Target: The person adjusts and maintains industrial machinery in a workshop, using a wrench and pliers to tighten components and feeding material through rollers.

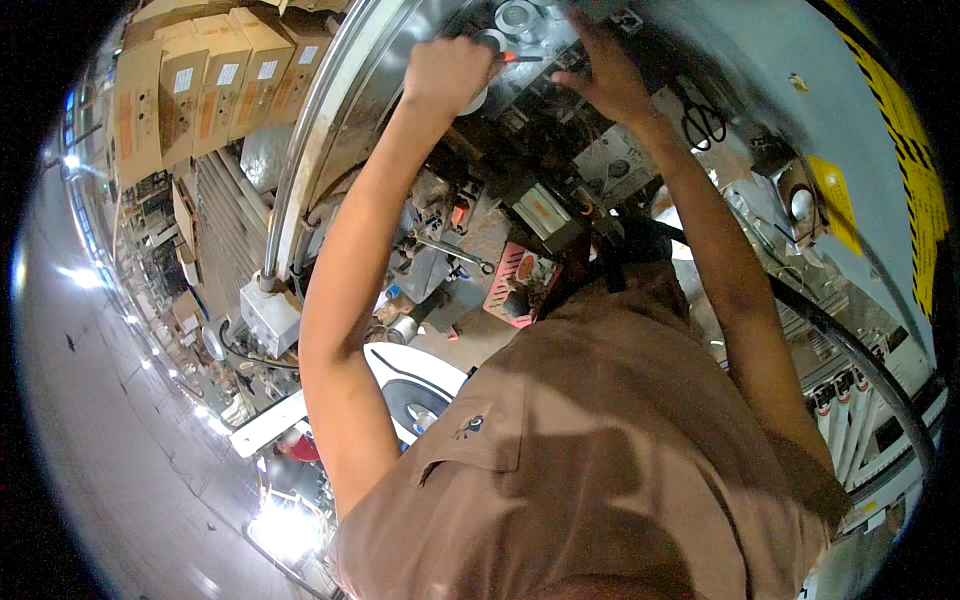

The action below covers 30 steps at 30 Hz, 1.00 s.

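My left hand (447,75) is closed at the top of the view, its fingers curled round a slim tool (522,58) with an orange-red part and a dark end. Most of that tool is hidden in the fist, so its kind is unclear. To its right, my right hand (607,82) is open, fingers apart, with nothing visible in it. Between and just beyond the hands is a round silvery metal part (517,18) inside the machine. A pale round piece shows partly behind my left hand.
Below the hands lie a wrench (455,252), a red slotted tray (522,285) and a grey metal block (546,214). Black-handled scissors (702,125) hang at right. Cardboard boxes (215,80) stand at far left, beyond a metal rail (300,150). A black hose (850,345) curves along the right.
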Available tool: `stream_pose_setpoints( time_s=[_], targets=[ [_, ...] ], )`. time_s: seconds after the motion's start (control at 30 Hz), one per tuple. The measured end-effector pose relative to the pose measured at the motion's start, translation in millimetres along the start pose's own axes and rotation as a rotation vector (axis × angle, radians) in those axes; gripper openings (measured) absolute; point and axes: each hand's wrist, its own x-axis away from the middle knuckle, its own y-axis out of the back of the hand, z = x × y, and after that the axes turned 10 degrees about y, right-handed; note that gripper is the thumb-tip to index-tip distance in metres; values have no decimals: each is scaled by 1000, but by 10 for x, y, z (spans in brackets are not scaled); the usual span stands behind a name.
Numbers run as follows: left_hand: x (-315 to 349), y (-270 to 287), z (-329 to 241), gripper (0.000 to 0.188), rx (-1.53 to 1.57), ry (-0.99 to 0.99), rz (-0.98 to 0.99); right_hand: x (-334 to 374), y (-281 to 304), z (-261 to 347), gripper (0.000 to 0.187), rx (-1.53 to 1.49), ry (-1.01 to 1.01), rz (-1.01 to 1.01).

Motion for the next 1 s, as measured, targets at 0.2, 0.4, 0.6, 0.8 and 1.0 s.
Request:
stream_pose_setpoints(
  time_s=[0.2,0.4,0.6,0.8,1.0],
  targets=[
    [502,72,44,42,197,-75,-167,138,-22,-127,44,-167,171,245],
    [862,-9,182,44,343,6,-148,26,-18,-74,33,-271,204,317],
    [1037,-63,504,44,406,203,-128,-644,443,-291,37,-203,62,260],
    [623,-131,214,38,228,173,-65,-1401,598,633,54,-746,365,-384],
    [-18,-174,-91,22,25,97,-169,-117,-527,-607,30,-268,-78,-298]
  ],
)
